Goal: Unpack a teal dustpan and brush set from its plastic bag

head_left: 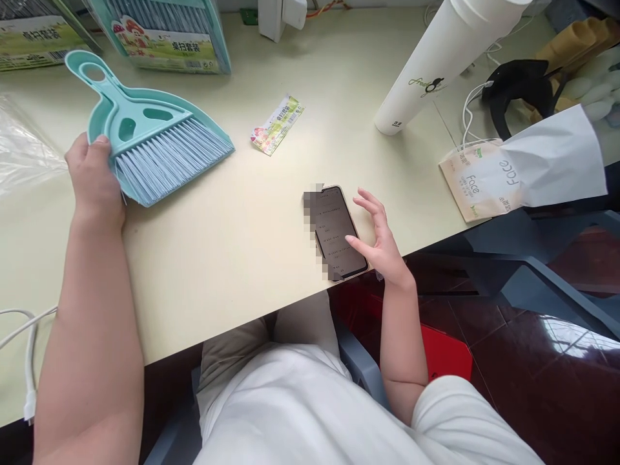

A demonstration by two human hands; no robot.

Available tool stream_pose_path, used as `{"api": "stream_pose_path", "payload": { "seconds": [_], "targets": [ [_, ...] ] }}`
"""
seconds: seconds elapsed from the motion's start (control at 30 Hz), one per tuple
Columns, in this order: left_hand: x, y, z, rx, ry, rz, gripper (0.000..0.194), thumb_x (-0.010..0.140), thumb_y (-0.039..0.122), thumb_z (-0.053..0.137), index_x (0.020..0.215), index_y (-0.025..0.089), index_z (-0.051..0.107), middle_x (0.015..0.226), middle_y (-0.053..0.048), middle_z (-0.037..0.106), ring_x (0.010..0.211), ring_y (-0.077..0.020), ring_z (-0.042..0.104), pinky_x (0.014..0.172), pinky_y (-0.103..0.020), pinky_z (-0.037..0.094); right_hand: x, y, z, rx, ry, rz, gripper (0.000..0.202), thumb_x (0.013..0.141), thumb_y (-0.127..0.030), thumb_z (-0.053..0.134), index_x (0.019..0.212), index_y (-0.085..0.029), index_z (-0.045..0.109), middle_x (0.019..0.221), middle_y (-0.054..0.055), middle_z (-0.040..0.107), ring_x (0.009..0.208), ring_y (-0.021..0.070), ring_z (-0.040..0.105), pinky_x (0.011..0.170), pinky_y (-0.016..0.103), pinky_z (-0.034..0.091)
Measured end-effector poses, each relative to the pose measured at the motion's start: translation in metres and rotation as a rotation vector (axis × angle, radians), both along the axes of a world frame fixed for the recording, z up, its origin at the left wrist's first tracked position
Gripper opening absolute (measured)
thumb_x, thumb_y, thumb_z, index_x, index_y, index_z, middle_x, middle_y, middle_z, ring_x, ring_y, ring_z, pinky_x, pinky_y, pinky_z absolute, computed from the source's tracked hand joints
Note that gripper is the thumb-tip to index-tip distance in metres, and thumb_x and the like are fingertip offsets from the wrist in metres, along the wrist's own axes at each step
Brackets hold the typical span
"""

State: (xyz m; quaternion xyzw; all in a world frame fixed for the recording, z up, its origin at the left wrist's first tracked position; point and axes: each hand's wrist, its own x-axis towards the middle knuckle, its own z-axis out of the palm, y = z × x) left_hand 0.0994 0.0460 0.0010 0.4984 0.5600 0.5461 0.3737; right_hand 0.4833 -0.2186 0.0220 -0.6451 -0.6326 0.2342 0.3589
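Note:
My left hand (93,175) grips the left edge of a small teal dustpan with a brush nested in it (150,132), which lies on the pale yellow table (232,239). My right hand (378,236) hovers over a dark-screened phone (338,229) near the table's front edge. Its fingers are spread and the thumb touches the screen.
A small printed label (277,124) lies in the middle of the table. A tall white bottle (436,61) leans at the back right. A tissue pack (479,184) sits at the right edge. Packaged brush sets (167,32) stand at the back. A white cable (29,349) runs along the left.

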Motion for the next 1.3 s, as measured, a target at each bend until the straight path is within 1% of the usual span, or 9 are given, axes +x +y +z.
{"api": "stream_pose_path", "payload": {
  "seconds": [0.13,0.33,0.4,0.5,0.6,0.67,0.93,1.13,1.3],
  "targets": [
    [-0.003,0.004,-0.004,0.026,-0.058,-0.015,0.018,0.075,0.012,0.050,0.065,0.018,0.037,0.063,0.002,0.028,0.058,-0.0102,0.028,0.057,-0.023,0.027,0.000,0.000,0.002,-0.033,-0.028,0.035,0.065,0.087,-0.052,0.064,0.145,-0.038,0.039,0.163,0.002,0.027,0.154,0.0283,0.020,0.123,0.055,0.024],
    [-0.010,0.006,-0.010,0.087,-0.086,-0.065,0.018,0.067,0.016,0.054,0.063,0.019,0.037,0.064,0.002,0.029,0.058,-0.0100,0.028,0.056,-0.024,0.022,-0.001,-0.001,0.003,-0.031,-0.034,0.035,0.063,0.088,-0.054,0.063,0.144,-0.039,0.039,0.163,0.002,0.028,0.154,0.0299,0.020,0.123,0.058,0.023],
    [-0.009,0.005,-0.009,0.081,-0.085,-0.064,0.018,0.068,0.015,0.054,0.063,0.019,0.037,0.064,0.002,0.029,0.058,-0.0100,0.028,0.056,-0.024,0.022,-0.001,-0.001,0.002,-0.008,-0.020,0.022,0.055,0.090,-0.054,0.059,0.141,-0.039,0.045,0.161,0.001,0.032,0.153,0.0299,0.022,0.122,0.058,0.025],
    [-0.005,0.002,-0.006,0.052,-0.077,-0.038,0.019,0.072,0.013,0.052,0.063,0.018,0.036,0.064,0.002,0.028,0.058,-0.0098,0.028,0.057,-0.024,0.023,-0.001,-0.002,0.000,0.032,-0.006,-0.013,0.035,0.097,-0.053,0.045,0.120,-0.036,0.065,0.152,0.000,0.043,0.149,0.0290,0.030,0.122,0.056,0.028],
    [-0.002,0.001,-0.003,0.047,-0.060,-0.026,0.025,0.077,0.017,0.055,0.064,0.019,0.034,0.064,0.002,0.027,0.058,-0.0097,0.027,0.058,-0.023,0.025,-0.004,-0.001,0.000,0.042,-0.023,-0.024,0.041,0.098,-0.053,0.041,0.092,-0.033,0.076,0.140,0.000,0.051,0.143,0.0285,0.038,0.122,0.054,0.028],
    [-0.001,0.000,-0.002,0.041,-0.029,-0.023,0.031,0.080,0.024,0.059,0.065,0.019,0.033,0.065,0.002,0.026,0.059,-0.0097,0.026,0.058,-0.023,0.026,-0.007,-0.001,0.001,0.040,-0.045,-0.012,0.043,0.097,-0.054,0.043,0.085,-0.033,0.078,0.136,0.000,0.053,0.141,0.0289,0.039,0.123,0.053,0.027],
    [-0.002,0.002,-0.003,0.024,-0.010,-0.019,0.033,0.082,0.030,0.060,0.066,0.019,0.033,0.066,0.002,0.026,0.060,-0.0101,0.026,0.059,-0.023,0.028,-0.008,0.000,0.000,0.050,-0.056,0.025,0.041,0.097,-0.055,0.044,0.088,-0.037,0.080,0.138,-0.002,0.052,0.144,0.0298,0.034,0.123,0.055,0.026],
    [-0.002,0.001,-0.003,0.019,0.004,-0.020,0.040,0.077,0.041,0.066,0.067,0.020,0.033,0.066,0.002,0.025,0.060,-0.0104,0.026,0.058,-0.024,0.028,-0.009,0.001,-0.001,0.047,-0.096,0.030,0.041,0.097,-0.053,0.044,0.088,-0.037,0.080,0.138,-0.003,0.054,0.143,0.0296,0.036,0.122,0.056,0.028],
    [-0.002,0.002,-0.004,0.028,0.006,-0.024,0.037,0.078,0.036,0.065,0.068,0.019,0.034,0.066,0.002,0.025,0.059,-0.0099,0.025,0.058,-0.024,0.028,-0.008,0.000,-0.001,0.091,-0.068,0.013,0.044,0.098,-0.054,0.042,0.084,-0.036,0.080,0.134,-0.002,0.056,0.139,0.0287,0.041,0.121,0.054,0.031]
  ]
}}
